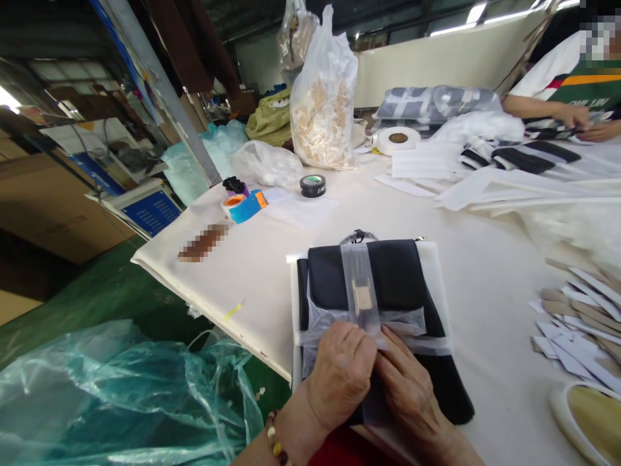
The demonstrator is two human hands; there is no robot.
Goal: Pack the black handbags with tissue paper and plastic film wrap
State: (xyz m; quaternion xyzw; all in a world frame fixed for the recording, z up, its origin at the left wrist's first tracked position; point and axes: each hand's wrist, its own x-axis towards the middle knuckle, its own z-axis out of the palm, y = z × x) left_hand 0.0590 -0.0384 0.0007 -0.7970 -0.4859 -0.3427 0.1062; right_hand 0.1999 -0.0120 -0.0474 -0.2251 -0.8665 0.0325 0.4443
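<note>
A black handbag (388, 278) lies flat on the white table (490, 285), with a white sheet under it. A strip of clear plastic film (359, 285) runs down its flap and over a small tan clasp. Another clear band crosses the bag below the flap. My left hand (339, 375) and my right hand (412, 388) sit side by side on the bag's near half. Both have their fingers curled and pressed on the lower end of the film strip. A bead bracelet (274, 440) circles my left wrist.
A tall clear bag of tan pieces (323, 110), a black tape roll (312, 186), a white tape roll (398, 139) and orange-blue tape (245, 206) stand farther back. Paper strips (577, 323) pile at right. Another person's arms (563, 113) work at far right. Teal plastic (111, 395) lies by the floor.
</note>
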